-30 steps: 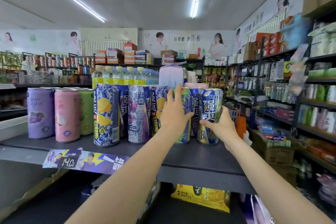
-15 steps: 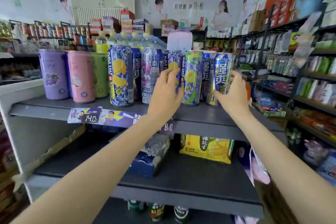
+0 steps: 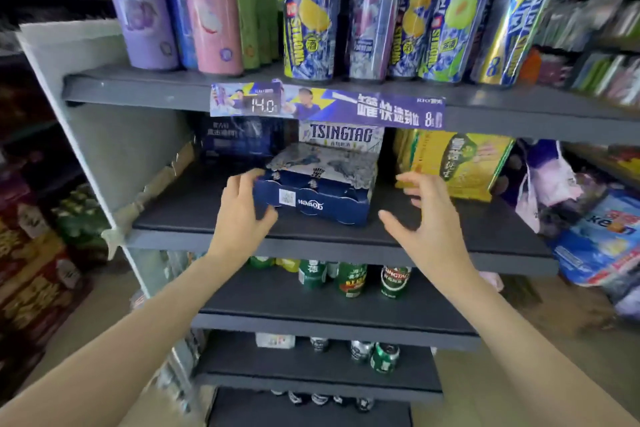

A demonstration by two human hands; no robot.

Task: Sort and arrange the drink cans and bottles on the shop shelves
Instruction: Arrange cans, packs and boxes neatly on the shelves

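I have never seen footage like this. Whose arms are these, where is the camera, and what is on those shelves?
No machine here: these are a person's two bare arms, filmed by one wide-angle camera worn on the head, looking forward and down. That is why the arms seem to grow from the bottom of the picture.

The person faces dark shop shelves. On the top shelf stand tall drink cans: a purple can, a pink can and several blue-patterned ones. One shelf down lies a dark blue multipack of cans, with a Tsingtao box behind it and a yellow carton to its right. Green cans stand on the shelf below.

The left hand touches the multipack's left end. The right hand is spread open near its right end, holding nothing. Neither hand grips yet.
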